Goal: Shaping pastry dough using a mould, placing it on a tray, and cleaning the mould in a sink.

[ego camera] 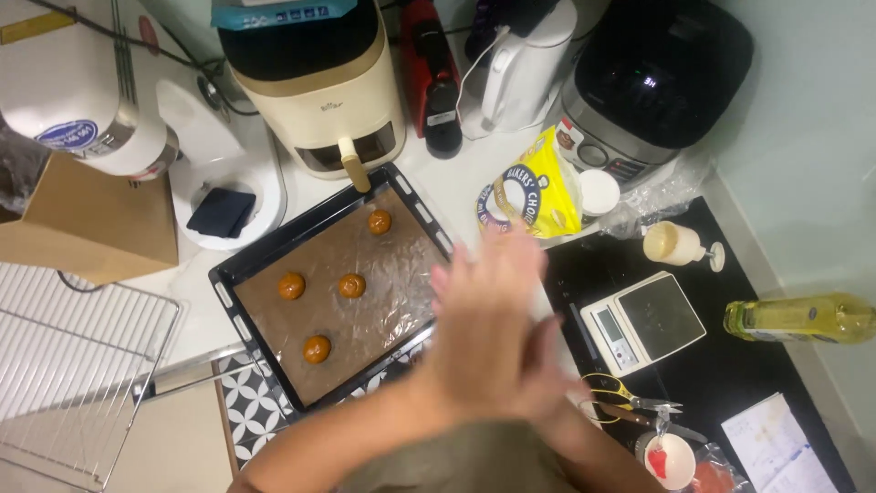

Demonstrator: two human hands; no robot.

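2 hands point(497, 338) pressed together | white counter point(447, 183), black tray point(274, 251) | 4 dough balls point(351, 286)

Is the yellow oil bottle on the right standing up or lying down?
Lying down: the oil bottle rests on its side on the dark counter.

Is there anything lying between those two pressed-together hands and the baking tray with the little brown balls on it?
Nothing visible does. The hands, blurred and pressed together, hover right at the baking tray's right edge. The four dough balls sit apart on brown paper with open space around them. Whether the hands hold anything cannot be told.
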